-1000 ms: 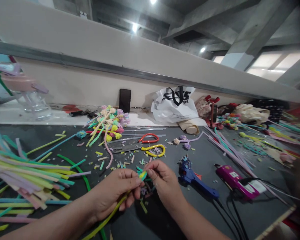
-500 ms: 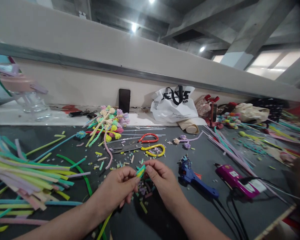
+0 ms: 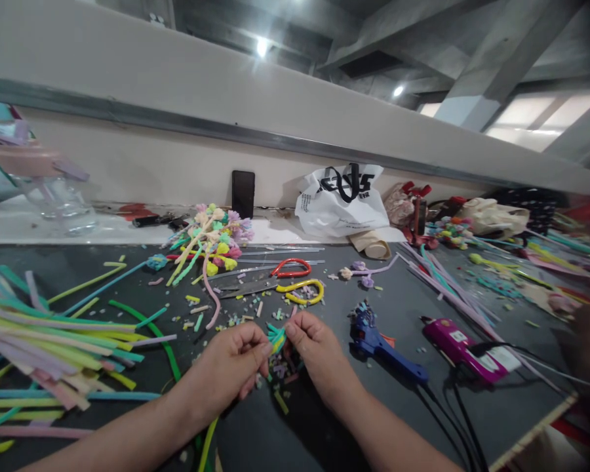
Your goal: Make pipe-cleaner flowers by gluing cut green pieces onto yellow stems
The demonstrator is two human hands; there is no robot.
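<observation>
Low in the centre of the head view, a small teal and yellow pipe-cleaner flower (image 3: 277,341) is between my two hands. My left hand (image 3: 236,359) pinches it from the left, thumb against fingers. From the right, my right hand (image 3: 315,351) is closed with thumb and forefinger at the flower's tip. Its teal strands fan upward. Beyond my hands lie scissors (image 3: 295,267) with one red and one yellow handle. Cut pipe-cleaner bits (image 3: 281,401) are scattered under and around my fingers.
Pipe cleaners (image 3: 54,334) are heaped at the left. A blue glue gun (image 3: 388,354) and a magenta corded tool (image 3: 465,347) lie at the right, cords running to the front edge. Finished flowers (image 3: 216,236), a phone (image 3: 242,194) and a white bag (image 3: 341,203) are at the back.
The flower's teal strands now stand more spread apart. My right hand has shifted slightly right and up, while my left hand keeps its pinch. The view has moved a little.
</observation>
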